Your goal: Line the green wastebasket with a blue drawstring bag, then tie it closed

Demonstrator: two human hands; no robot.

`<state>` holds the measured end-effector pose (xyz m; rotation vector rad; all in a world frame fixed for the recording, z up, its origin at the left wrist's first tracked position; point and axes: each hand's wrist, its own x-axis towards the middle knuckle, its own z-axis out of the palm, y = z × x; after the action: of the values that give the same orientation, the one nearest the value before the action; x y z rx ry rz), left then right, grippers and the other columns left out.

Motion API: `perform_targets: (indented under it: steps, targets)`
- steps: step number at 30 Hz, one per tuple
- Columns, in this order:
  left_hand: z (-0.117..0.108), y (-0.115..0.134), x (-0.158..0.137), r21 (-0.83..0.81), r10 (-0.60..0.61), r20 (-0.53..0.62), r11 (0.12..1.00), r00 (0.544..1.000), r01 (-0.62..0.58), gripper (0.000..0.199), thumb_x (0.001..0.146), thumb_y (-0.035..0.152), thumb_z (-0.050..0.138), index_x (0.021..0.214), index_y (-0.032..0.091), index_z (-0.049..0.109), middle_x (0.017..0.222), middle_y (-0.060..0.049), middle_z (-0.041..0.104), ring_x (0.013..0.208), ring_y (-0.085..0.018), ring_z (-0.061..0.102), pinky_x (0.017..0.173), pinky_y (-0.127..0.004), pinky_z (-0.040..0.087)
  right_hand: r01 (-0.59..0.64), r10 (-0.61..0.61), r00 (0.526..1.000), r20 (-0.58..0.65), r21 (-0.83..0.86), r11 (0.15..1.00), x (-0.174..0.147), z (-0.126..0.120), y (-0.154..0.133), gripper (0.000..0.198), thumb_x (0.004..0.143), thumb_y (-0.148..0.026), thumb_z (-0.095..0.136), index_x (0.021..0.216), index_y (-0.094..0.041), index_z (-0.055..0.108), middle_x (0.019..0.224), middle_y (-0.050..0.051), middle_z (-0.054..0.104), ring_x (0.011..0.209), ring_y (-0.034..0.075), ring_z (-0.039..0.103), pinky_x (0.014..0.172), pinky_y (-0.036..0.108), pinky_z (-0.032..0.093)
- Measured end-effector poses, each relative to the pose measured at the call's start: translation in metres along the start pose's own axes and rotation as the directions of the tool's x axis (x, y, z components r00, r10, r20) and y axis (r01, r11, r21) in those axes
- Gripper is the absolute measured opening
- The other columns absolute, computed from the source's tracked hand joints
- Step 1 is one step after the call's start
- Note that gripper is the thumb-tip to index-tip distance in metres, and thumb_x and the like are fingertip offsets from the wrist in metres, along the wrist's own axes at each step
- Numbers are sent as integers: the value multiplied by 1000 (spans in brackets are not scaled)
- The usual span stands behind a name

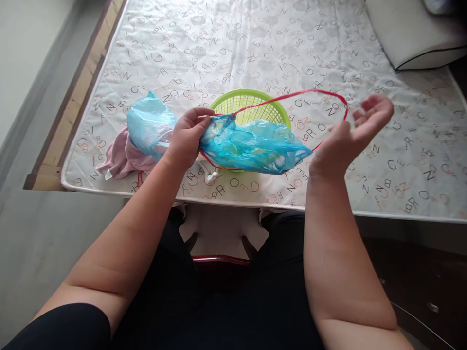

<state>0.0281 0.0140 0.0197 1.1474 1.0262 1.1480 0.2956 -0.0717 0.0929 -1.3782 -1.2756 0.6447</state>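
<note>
Black-clothed legs (226, 306) lie nearest; left fingers (197, 113) pinch a crumpled translucent blue plastic bag (266, 148) over a round lime-green mesh basket (248, 92), right fingers (375, 112) open beside its red drawstring (312, 91)

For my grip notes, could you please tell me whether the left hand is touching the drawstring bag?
Touching: the head view shows the left hand pinching the edge of the drawstring bag.

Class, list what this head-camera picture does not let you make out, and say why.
All in the head view:
Most of the green basket's floor: hidden by the blue plastic bag.
Part of the red drawstring: hidden by the right hand, whose fingertips are blurred.
Part of the pink towel: under the pale-blue bag.
White item with black piping: cut off by the top edge.
</note>
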Motion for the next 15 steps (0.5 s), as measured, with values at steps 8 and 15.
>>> perform_targets:
  steps: [8,15]
  targets:
    - [7,9,-10,14,4,96,1000,995,-5,40,87,50,91,115,27,73,105,-7,74,119,-31,73,92,-38,63,37,-30,999,41,-179,983,2,20,45,24,93,-24,69,115,-30,73,107,3,78,114,27,71,106,54,56]
    - [-15,19,-4,218,37,153,973,988,-70,50,68,4,81,115,21,77,122,-12,73,136,-38,62,110,-43,58,86,-146,919,-367,-176,981,10,-8,62,23,87,-7,60,90,-29,67,91,3,67,97,24,62,100,43,52]
